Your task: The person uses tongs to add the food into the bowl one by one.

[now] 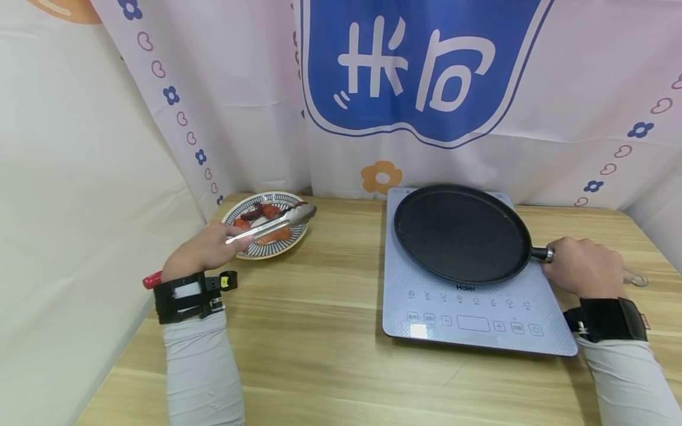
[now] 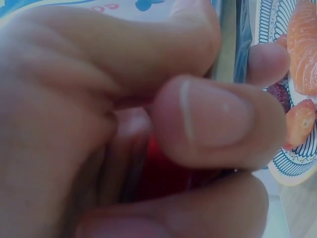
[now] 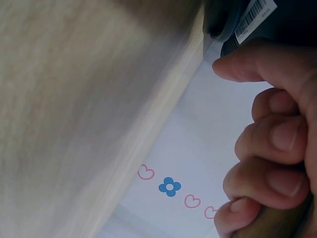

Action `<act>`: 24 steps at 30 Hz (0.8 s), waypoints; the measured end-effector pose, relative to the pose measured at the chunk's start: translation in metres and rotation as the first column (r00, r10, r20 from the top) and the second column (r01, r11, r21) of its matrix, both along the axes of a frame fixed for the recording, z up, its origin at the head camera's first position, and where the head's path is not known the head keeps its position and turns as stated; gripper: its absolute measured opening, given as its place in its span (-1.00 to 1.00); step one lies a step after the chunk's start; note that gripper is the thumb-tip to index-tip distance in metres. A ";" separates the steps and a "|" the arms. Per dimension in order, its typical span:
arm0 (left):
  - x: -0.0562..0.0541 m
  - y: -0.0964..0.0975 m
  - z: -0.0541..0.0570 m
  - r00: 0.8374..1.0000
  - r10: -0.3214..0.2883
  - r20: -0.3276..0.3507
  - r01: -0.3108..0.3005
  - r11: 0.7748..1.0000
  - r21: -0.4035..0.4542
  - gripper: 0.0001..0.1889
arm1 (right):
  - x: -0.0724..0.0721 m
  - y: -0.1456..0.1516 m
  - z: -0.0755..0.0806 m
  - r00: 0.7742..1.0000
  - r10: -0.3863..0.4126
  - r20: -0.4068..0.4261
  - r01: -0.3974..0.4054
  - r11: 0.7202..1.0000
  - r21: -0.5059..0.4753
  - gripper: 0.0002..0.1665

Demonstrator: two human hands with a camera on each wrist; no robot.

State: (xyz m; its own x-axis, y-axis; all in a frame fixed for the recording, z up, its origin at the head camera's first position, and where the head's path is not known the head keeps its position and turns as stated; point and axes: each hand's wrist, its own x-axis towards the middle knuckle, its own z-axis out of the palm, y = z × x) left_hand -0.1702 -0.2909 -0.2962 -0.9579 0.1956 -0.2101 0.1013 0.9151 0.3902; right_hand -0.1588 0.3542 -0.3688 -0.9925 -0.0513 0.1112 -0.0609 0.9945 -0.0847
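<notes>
My left hand (image 1: 210,245) grips metal tongs (image 1: 277,225) with a red handle end. The tongs' tips reach over the right part of a patterned plate (image 1: 264,255) at the back left. On the plate lie an orange piece with white stripes that looks like salmon (image 2: 303,47), red pieces and a dark red one. My right hand (image 1: 583,266) has its fingers curled round the handle (image 1: 542,254) of a flat black frying pan (image 1: 463,236). The pan sits over a white induction cooker (image 1: 479,331), and its bare inside faces up.
Both things stand on a wooden table (image 1: 309,349). Behind it hangs a white curtain (image 1: 256,136) with blue, pink and orange prints. A pale wall of cloth (image 1: 80,207) borders the table at left. The cooker's control panel faces the near side.
</notes>
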 end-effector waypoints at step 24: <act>0.000 0.009 0.004 0.999 -0.039 -0.029 0.038 0.999 -0.020 -0.46 | -0.001 0.000 -0.001 1.000 0.001 -0.002 -0.001 1.000 0.002 -0.73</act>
